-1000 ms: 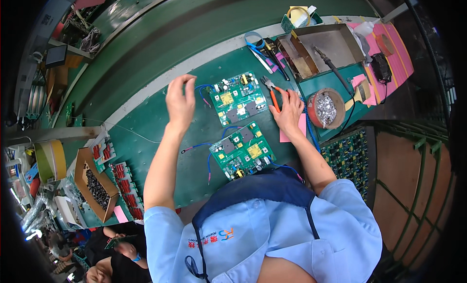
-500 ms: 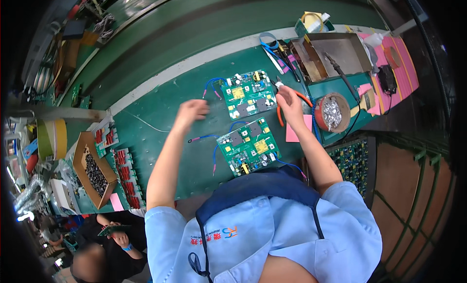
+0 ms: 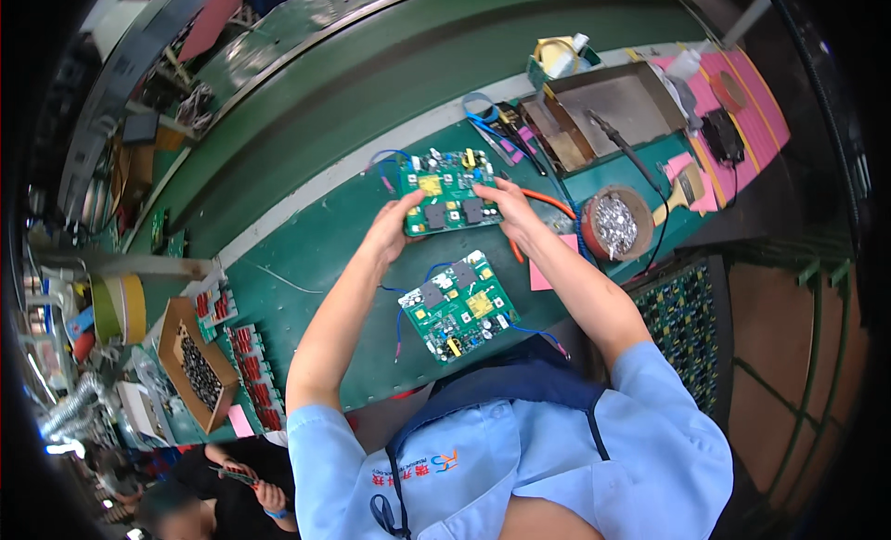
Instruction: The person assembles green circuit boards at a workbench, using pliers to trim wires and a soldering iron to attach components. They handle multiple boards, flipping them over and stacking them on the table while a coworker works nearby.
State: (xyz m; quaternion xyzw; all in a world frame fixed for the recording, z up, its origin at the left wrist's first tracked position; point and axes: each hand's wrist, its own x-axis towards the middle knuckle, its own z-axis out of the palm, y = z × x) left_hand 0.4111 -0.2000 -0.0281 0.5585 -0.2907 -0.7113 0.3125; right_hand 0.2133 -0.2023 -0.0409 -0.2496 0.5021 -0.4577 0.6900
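Between my two hands is a green circuit board (image 3: 448,191) carrying yellow transformers, dark blocks and blue wires. My left hand (image 3: 394,226) grips its left edge, the thumb on top, while my right hand (image 3: 508,209) closes on the right edge. Nearer to me a second, similar circuit board (image 3: 461,308) lies on the green bench, its blue wires spreading to both sides. Orange-handled pliers (image 3: 549,200) lie beside my right hand, their jaws hidden behind it or the board.
Right of the pliers stand a round tub (image 3: 590,236) of silvery scraps, a soldering iron (image 3: 620,143), a brush (image 3: 685,187) and a metal tray (image 3: 664,122). A pink pad (image 3: 542,273) lies near my right forearm. Leftward are a cardboard box (image 3: 223,405) of small dark parts and a co-worker (image 3: 237,503).
Both hands have come to the far board and taken hold of its sides. That board has turned slightly and appears raised. My view has shifted a little.
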